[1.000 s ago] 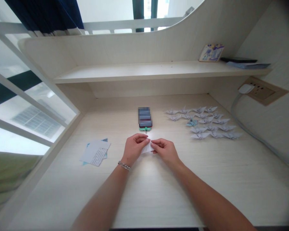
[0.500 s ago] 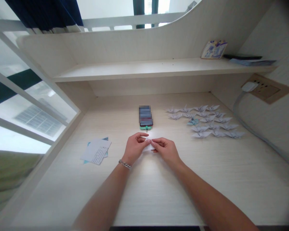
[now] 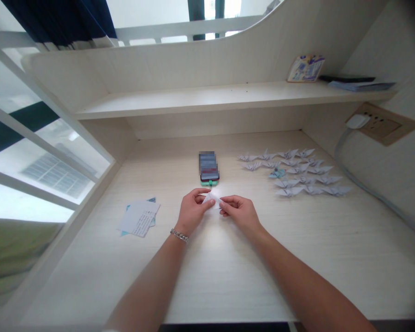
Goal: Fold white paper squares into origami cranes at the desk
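Observation:
A small white piece of folded paper (image 3: 214,198) is held between both hands above the middle of the desk. My left hand (image 3: 194,207) pinches its left side, thumb on top and fingers behind. On the right edge, the thumb and fingertips of my right hand (image 3: 240,211) are pressed together on the same paper. The fingers hide part of its folds. Just beyond the hands lies a phone (image 3: 209,165) with a green edge at its near end. Several folded paper cranes (image 3: 297,180) stand in rows to the right, mostly white, with one blue crane (image 3: 277,173) among them.
Loose paper sheets (image 3: 138,217), one with writing, lie stacked at the left of the desk (image 3: 207,286). A shelf (image 3: 193,99) runs along the back, holding a small printed packet (image 3: 305,68). A plugged-in cable (image 3: 352,170) hangs from the wall socket (image 3: 383,123) at right.
The paper has turned and tipped up, so more of its white face shows between the hands. My right fingertips have shifted slightly right and down its edge. The cranes and phone stay put.

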`<action>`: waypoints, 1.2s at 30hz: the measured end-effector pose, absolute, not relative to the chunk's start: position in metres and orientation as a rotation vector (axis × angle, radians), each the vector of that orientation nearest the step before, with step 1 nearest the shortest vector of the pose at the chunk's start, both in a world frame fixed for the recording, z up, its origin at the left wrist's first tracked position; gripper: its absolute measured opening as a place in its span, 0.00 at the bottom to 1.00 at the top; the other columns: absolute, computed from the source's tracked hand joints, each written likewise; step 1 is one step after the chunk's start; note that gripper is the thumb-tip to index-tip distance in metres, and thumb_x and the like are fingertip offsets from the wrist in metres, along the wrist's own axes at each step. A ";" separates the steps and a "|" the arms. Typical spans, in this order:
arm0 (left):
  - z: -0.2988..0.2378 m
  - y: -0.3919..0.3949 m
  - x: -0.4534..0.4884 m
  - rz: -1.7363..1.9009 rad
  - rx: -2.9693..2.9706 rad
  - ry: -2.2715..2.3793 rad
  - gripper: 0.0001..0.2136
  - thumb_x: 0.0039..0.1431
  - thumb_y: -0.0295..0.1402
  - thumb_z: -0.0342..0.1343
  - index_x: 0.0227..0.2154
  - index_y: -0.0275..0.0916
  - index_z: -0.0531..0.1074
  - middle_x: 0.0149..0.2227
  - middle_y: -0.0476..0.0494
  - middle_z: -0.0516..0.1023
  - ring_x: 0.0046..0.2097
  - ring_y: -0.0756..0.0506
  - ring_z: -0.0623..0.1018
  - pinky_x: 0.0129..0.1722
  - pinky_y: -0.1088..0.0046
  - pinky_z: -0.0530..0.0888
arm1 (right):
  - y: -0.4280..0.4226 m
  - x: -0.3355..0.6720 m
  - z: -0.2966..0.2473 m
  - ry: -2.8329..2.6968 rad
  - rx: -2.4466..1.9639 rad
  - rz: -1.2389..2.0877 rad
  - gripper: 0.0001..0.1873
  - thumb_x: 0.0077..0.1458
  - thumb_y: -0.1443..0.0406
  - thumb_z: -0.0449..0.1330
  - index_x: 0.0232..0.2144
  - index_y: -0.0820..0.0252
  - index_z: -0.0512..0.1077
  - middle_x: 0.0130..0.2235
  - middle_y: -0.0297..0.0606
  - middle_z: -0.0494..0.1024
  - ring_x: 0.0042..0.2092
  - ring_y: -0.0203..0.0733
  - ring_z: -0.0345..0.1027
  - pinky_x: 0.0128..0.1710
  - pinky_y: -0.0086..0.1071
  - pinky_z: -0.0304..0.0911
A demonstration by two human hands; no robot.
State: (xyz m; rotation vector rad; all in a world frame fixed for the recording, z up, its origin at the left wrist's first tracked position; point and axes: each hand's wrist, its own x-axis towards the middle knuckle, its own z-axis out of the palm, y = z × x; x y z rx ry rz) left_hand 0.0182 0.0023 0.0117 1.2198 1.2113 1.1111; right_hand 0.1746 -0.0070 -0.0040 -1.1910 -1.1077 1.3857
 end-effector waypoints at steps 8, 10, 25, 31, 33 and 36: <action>0.013 0.002 0.019 1.026 1.174 1.117 0.14 0.40 0.35 0.63 0.31 0.32 0.73 0.27 0.44 0.76 0.28 0.49 0.74 0.29 0.75 0.70 | -0.009 0.178 0.001 -1.229 -1.163 1.331 0.17 0.40 0.57 0.64 0.31 0.65 0.75 0.24 0.40 0.77 0.25 0.39 0.70 0.25 0.31 0.67; 0.014 0.002 0.019 1.028 1.181 1.128 0.13 0.41 0.36 0.63 0.29 0.31 0.73 0.26 0.44 0.76 0.27 0.50 0.74 0.28 0.75 0.70 | -0.009 0.178 0.001 -1.229 -1.145 1.308 0.16 0.41 0.59 0.64 0.32 0.65 0.74 0.24 0.39 0.77 0.25 0.39 0.71 0.26 0.31 0.67; 0.016 0.003 0.018 1.062 1.154 1.130 0.14 0.40 0.36 0.63 0.30 0.32 0.73 0.26 0.44 0.76 0.27 0.49 0.74 0.28 0.75 0.70 | -0.007 0.178 0.003 -1.142 -1.138 1.324 0.16 0.37 0.60 0.66 0.29 0.64 0.73 0.23 0.38 0.77 0.25 0.40 0.71 0.26 0.33 0.68; 0.016 0.003 0.018 1.056 1.165 1.169 0.14 0.39 0.36 0.64 0.29 0.32 0.74 0.25 0.44 0.76 0.27 0.49 0.74 0.27 0.75 0.70 | -0.007 0.179 0.004 -1.132 -1.136 1.369 0.17 0.38 0.58 0.65 0.29 0.64 0.74 0.24 0.39 0.77 0.26 0.40 0.72 0.28 0.33 0.69; 0.015 0.003 0.017 1.052 1.178 1.166 0.14 0.39 0.37 0.63 0.29 0.32 0.74 0.25 0.44 0.76 0.27 0.49 0.74 0.27 0.75 0.70 | -0.007 0.179 0.003 -1.125 -1.141 1.379 0.16 0.39 0.58 0.65 0.29 0.65 0.74 0.23 0.38 0.77 0.25 0.39 0.71 0.27 0.32 0.69; 0.015 0.003 0.016 1.040 1.193 1.168 0.15 0.41 0.37 0.63 0.31 0.32 0.74 0.26 0.44 0.76 0.27 0.49 0.74 0.28 0.74 0.71 | -0.006 0.179 0.001 -1.126 -1.132 1.398 0.15 0.41 0.58 0.64 0.29 0.65 0.74 0.23 0.37 0.76 0.25 0.37 0.71 0.26 0.30 0.68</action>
